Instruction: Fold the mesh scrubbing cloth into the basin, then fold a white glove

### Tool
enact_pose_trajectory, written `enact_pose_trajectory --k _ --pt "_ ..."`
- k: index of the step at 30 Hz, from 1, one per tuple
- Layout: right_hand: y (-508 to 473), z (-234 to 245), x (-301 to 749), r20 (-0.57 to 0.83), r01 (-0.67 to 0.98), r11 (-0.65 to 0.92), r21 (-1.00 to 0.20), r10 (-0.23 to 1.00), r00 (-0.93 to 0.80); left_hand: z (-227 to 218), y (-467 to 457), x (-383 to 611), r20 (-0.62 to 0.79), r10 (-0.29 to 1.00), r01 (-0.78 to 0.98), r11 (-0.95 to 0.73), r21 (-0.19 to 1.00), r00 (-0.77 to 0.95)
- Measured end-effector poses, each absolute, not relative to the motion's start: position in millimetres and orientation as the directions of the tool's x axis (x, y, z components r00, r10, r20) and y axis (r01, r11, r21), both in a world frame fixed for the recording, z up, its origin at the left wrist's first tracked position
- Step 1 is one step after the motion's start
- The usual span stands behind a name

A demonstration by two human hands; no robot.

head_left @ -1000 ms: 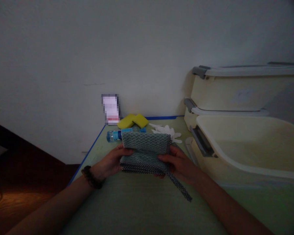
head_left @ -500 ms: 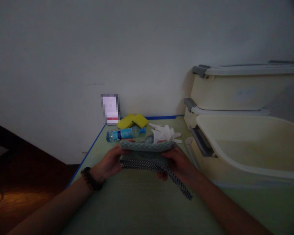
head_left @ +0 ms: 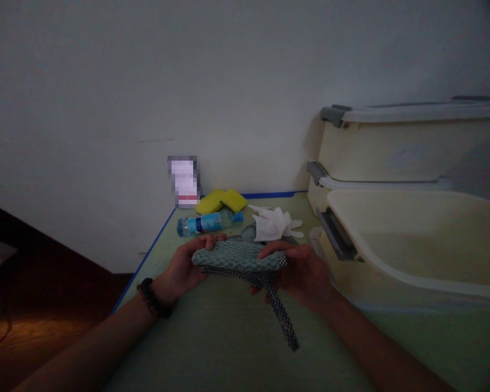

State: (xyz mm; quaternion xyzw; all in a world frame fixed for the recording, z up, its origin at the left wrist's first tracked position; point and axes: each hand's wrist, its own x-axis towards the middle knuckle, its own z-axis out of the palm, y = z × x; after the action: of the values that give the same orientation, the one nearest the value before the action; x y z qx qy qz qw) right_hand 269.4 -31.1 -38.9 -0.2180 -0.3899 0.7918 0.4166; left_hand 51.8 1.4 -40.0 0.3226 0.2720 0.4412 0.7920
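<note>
I hold a folded grey-green knitted cloth (head_left: 239, 256) just above the green table (head_left: 228, 337). My left hand (head_left: 183, 267) grips its left end, thumb on top. My right hand (head_left: 304, 272) grips its right end with the fingers curled over the top. A dark checked strip (head_left: 281, 316) of the cloth hangs down from its underside toward me. A dark band sits on my left wrist.
Behind the cloth lie a plastic bottle (head_left: 206, 223) on its side, two yellow sponges (head_left: 220, 201), white gloves (head_left: 275, 224) and another bit of grey cloth (head_left: 247, 234). Cream lidded bins (head_left: 404, 152) stand stacked at the right, with an open cream tub (head_left: 416, 245) in front. The table's left edge drops to a dark floor.
The cloth stood upright facing me and has been folded down flat between both hands. The hanging checked strip has swung from the right toward the middle.
</note>
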Motion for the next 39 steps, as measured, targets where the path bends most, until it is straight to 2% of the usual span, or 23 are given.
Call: enact_pose_trajectory --k 3,7,9,15,17,19,21,23,25,30,36,39 --pt "-29.9 -38.9 268.6 -0.017 -0.394 -0.244 -0.886 0.867 -0.499 -37.7 1.6 53.2 -0.125 0.894 -0.536 0.365 0.761 0.43" --pt "-26.9 -39.9 268.3 0.078 -0.113 0.043 -0.993 0.942 -0.327 -35.7 -1.4 56.0 -0.103 0.908 -0.491 0.313 0.813 0.407" --pt "-26.0 -40.6 268.7 0.142 -0.011 0.144 -0.989 0.95 -0.279 -35.2 -3.2 57.9 -0.118 0.912 -0.45 0.302 0.84 0.392" --pt "-25.0 -42.3 268.8 0.207 0.161 0.232 -0.959 0.965 -0.159 -35.6 -0.9 60.5 -0.262 0.903 -0.354 0.381 0.854 0.339" --pt "-23.5 -41.9 270.0 0.172 0.113 0.192 -0.975 0.972 -0.162 -36.6 3.4 57.4 -0.282 0.91 -0.328 0.378 0.866 0.306" --pt "-21.3 -41.6 272.5 0.065 -0.077 0.045 -0.996 0.956 -0.286 -38.3 8.7 52.4 -0.297 0.91 -0.335 0.387 0.859 0.289" --pt "-19.3 -41.7 275.1 0.013 -0.283 -0.13 -0.95 0.891 -0.454 -40.8 13.7 47.1 -0.315 0.897 -0.37 0.419 0.829 0.308" --pt "-18.0 -41.9 276.7 0.038 -0.384 -0.198 -0.902 0.85 -0.525 -43.4 16.9 42.7 -0.331 0.874 -0.394 0.461 0.795 0.355" --pt "-17.7 -41.9 276.5 0.063 -0.393 -0.152 -0.907 0.872 -0.485 -45.0 17.6 40.0 -0.324 0.851 -0.414 0.492 0.765 0.413" --pt "-16.2 -42.7 271.9 -0.009 -0.219 -0.08 -0.972 0.951 -0.308 -42.8 12.9 39.2 -0.246 0.788 -0.472 0.552 0.687 0.564" --pt "-14.9 -47.4 269.1 -0.141 -0.189 -0.186 -0.964 0.963 -0.228 -38.0 6.5 47.9 -0.282 0.791 -0.413 0.545 0.73 0.543" --pt "-15.6 -46.9 269.6 -0.144 -0.222 -0.196 -0.955 0.962 -0.231 -39.2 4.0 52.2 -0.309 0.804 -0.349 0.52 0.779 0.508"
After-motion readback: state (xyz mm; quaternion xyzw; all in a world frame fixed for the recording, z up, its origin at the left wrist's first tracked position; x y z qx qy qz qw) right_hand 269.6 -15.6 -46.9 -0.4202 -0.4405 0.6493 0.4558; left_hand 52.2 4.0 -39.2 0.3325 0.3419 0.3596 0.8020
